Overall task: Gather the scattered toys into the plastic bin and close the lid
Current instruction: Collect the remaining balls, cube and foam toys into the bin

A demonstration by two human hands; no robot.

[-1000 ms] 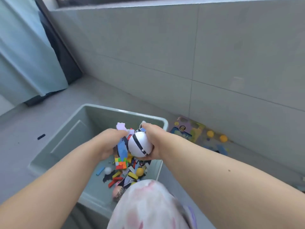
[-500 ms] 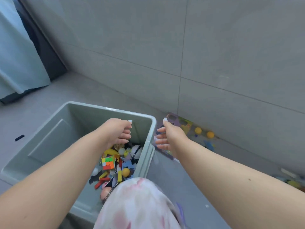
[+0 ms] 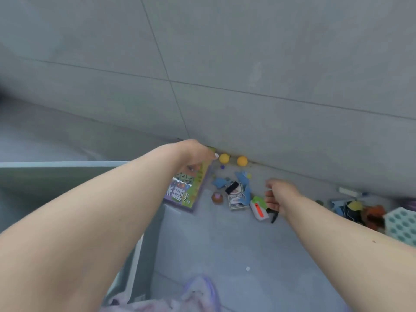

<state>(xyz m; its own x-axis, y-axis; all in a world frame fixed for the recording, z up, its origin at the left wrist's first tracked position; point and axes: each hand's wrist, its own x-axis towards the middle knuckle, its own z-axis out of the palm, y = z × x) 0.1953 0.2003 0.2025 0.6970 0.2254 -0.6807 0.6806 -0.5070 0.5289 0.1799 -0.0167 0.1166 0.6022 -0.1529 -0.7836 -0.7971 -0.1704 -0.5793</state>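
Note:
The grey-green plastic bin stands at the left, its inside mostly hidden by my left arm. My left hand reaches over the far end of a purple and green box lying by the wall, fingers down near two yellow balls. My right hand hovers with loosely curled fingers, holding nothing, just above a white toy with an orange stripe. Between the hands lie a card pack, blue pieces and a small brown toy.
A tiled wall rises right behind the toys. More toys and a teal dotted sheet sit at the right edge. Pink fabric and a purple slipper show at the bottom.
Both hands let go of the toys over the bin and have moved right, out of the bin, to the toys on the floor by the wall. The view has swung right with them.

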